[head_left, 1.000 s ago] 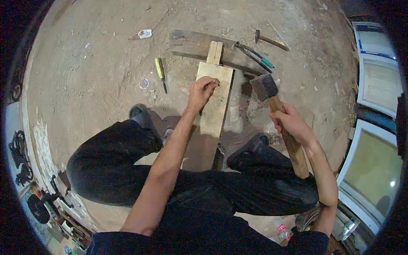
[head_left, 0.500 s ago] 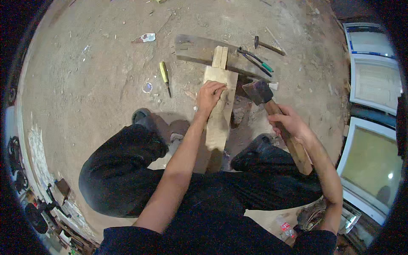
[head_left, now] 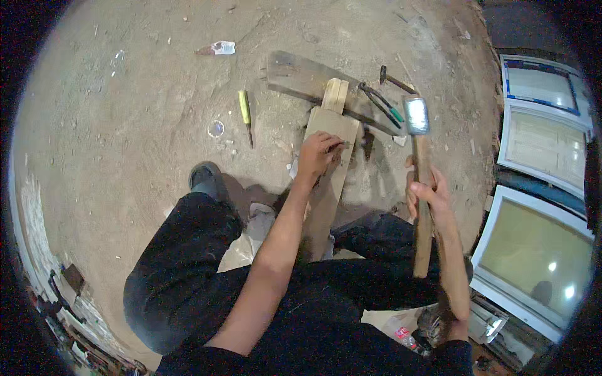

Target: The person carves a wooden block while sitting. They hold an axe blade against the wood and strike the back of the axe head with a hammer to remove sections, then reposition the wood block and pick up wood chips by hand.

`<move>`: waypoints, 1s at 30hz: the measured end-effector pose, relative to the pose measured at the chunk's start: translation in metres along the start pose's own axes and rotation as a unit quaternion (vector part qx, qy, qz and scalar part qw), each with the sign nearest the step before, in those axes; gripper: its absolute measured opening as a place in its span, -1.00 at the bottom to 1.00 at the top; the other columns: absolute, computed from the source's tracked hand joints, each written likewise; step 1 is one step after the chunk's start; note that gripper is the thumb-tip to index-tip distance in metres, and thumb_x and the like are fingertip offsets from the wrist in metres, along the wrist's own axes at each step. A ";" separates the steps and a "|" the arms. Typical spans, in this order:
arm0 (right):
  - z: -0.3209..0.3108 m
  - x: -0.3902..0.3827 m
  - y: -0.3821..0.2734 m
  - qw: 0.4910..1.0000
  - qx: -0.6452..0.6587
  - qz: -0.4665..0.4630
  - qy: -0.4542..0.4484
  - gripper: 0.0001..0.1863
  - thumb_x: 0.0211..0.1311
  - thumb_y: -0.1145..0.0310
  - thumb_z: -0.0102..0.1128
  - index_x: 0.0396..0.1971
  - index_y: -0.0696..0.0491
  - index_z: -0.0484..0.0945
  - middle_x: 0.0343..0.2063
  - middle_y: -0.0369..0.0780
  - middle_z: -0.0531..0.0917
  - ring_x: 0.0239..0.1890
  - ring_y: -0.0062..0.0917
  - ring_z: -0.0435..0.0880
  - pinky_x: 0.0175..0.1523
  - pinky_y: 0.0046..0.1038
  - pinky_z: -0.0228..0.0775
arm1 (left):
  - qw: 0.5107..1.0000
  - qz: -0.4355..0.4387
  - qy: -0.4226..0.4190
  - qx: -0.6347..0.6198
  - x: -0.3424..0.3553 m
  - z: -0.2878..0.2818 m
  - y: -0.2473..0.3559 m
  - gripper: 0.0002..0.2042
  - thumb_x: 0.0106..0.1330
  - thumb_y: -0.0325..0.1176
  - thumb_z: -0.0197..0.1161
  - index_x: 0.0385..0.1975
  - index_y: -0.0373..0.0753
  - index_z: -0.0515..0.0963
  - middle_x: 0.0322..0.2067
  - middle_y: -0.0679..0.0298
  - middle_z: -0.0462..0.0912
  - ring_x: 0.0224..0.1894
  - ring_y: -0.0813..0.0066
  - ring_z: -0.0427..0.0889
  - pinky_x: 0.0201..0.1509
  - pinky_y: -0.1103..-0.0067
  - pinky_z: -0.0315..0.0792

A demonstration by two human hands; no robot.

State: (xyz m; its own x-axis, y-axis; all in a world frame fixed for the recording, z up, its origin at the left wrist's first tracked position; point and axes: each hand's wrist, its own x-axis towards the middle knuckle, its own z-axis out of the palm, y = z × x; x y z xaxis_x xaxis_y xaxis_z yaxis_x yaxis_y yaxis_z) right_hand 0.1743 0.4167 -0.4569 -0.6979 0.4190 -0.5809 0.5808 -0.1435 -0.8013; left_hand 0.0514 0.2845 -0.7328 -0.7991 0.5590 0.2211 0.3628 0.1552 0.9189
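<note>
A pale wooden board (head_left: pixel 343 125) with a narrow, split-looking tongue at its far end runs from between my legs to a grey plank, on which the far end rests. My left hand (head_left: pixel 318 152) lies on this board, fingers curled and tips pinched together near its right edge; whatever is between them is too small to make out. To the right, my right hand (head_left: pixel 433 194) is wrapped round the wooden handle of a hatchet (head_left: pixel 417 116). The hatchet is upright in view, its shiny metal head away from me, apart from the board.
The worn grey plank (head_left: pixel 291 74) lies crosswise on the dirt floor. Pincers with a green grip (head_left: pixel 382 103) and a small hammer (head_left: pixel 395 80) lie right of it. Left is a yellow-handled chisel or screwdriver (head_left: pixel 244 113). White-framed window panes (head_left: pixel 533 250) line the right side.
My right hand has turned the hatchet so its head points away from me, showing a shiny face, and shifted it right. My left hand remains on the board. The whole view has shifted slightly.
</note>
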 end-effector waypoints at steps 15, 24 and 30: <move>0.043 0.129 0.140 0.939 -0.286 -0.048 0.184 -0.32 0.11 0.38 0.35 0.19 0.08 0.18 -0.04 0.06 0.58 0.05 -0.13 0.61 0.15 -0.21 0.41 | 0.998 0.047 0.011 -0.039 0.005 0.003 -0.018 -0.85 0.05 -0.41 0.39 -0.35 -0.19 0.69 -0.32 0.24 0.70 -0.21 0.21 0.61 -0.08 0.38 0.48; 0.031 0.144 0.231 0.944 -0.247 -0.181 0.123 -0.33 0.23 0.40 0.30 0.20 0.09 0.06 -0.04 -0.01 0.56 -0.04 -0.32 0.61 0.01 -0.33 0.44 | 0.996 0.037 0.019 -0.079 0.004 0.008 -0.017 -0.79 0.08 -0.43 0.35 -0.26 -0.24 0.69 -0.35 0.13 0.68 -0.30 0.10 0.63 -0.17 0.35 0.53; 0.028 0.140 0.253 0.967 -0.138 -0.174 0.126 -0.32 0.25 0.30 0.34 0.19 0.08 0.07 -0.07 -0.07 0.59 -0.09 -0.40 0.63 -0.07 -0.39 0.48 | 0.998 0.018 0.044 -0.044 0.006 0.015 -0.009 -0.86 0.06 -0.48 0.40 -0.36 -0.26 0.68 -0.35 0.19 0.68 -0.27 0.18 0.64 -0.18 0.38 0.52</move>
State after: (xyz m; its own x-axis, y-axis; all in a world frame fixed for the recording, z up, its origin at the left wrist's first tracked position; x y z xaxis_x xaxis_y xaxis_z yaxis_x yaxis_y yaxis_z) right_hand 0.2118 0.4143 -0.7454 -0.7670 0.6087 -0.2028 0.4441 0.2756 -0.8526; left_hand 0.0504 0.2983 -0.7442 -0.8266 0.4893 0.2781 0.3512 0.0622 0.9342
